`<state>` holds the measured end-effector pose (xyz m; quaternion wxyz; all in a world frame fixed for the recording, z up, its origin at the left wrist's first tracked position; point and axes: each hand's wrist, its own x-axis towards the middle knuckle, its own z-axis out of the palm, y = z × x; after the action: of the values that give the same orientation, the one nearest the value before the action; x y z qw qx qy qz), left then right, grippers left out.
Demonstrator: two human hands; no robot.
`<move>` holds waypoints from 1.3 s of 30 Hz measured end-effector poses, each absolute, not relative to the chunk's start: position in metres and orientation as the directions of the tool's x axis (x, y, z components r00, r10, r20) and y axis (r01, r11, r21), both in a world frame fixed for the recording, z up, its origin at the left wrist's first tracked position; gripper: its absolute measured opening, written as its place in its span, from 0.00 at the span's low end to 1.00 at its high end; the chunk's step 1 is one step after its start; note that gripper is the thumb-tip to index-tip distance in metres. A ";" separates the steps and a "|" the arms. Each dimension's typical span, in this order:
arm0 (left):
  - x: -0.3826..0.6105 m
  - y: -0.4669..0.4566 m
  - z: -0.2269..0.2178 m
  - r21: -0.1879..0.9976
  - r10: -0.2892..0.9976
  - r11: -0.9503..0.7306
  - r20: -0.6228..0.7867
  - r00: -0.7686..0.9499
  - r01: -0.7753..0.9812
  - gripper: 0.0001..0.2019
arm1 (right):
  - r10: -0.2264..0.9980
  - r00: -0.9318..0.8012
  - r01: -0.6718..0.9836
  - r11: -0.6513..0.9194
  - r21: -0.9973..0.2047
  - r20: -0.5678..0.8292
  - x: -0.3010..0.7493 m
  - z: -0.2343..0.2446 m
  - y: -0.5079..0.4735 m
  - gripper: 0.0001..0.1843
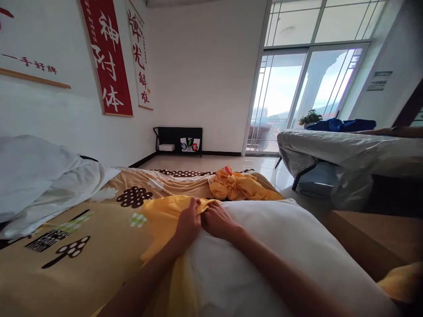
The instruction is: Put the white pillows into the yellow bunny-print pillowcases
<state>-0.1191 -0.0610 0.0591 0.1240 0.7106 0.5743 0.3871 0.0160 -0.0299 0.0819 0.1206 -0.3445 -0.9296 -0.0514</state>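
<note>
A white pillow (284,246) lies before me on the bed, its left end beside a yellow pillowcase (165,215). My left hand (190,220) is closed on the pillowcase's edge. Close against it, my right hand (216,219) also grips the yellow cloth, at the pillow's upper left corner. The fingertips of both hands are partly hidden by the fabric. Beyond the pillow rests a bunched yellow-orange cloth (236,185). Under everything spreads a tan patterned bedsheet (99,251).
White bedding (42,176) is heaped at the left by the wall. A cardboard box (373,237) stands at the right. Behind it is a plastic-covered table (346,147) with blue cloth on it. A low black shelf (180,134) stands at the far wall near a glass door (277,101).
</note>
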 end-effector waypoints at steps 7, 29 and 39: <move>-0.136 -0.083 0.043 0.566 0.940 -0.304 0.311 0.143 0.766 0.19 | 0.749 -0.623 0.709 0.662 -0.243 0.224 0.111 0.104 -0.008 0.40; -0.082 -0.064 0.094 0.094 0.951 -0.201 0.257 0.171 0.975 0.14 | 0.782 -0.585 0.809 0.580 0.092 0.214 0.055 0.071 -0.016 0.16; -0.154 -0.093 0.014 0.260 0.832 -0.381 0.516 0.206 0.887 0.20 | 0.612 -0.736 0.652 0.756 0.058 0.292 0.111 0.013 -0.124 0.42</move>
<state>-0.1545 -0.0926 0.0138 -0.0464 0.7751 0.5544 0.2994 0.1107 -0.1239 0.0134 0.1284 -0.3402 -0.9283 -0.0781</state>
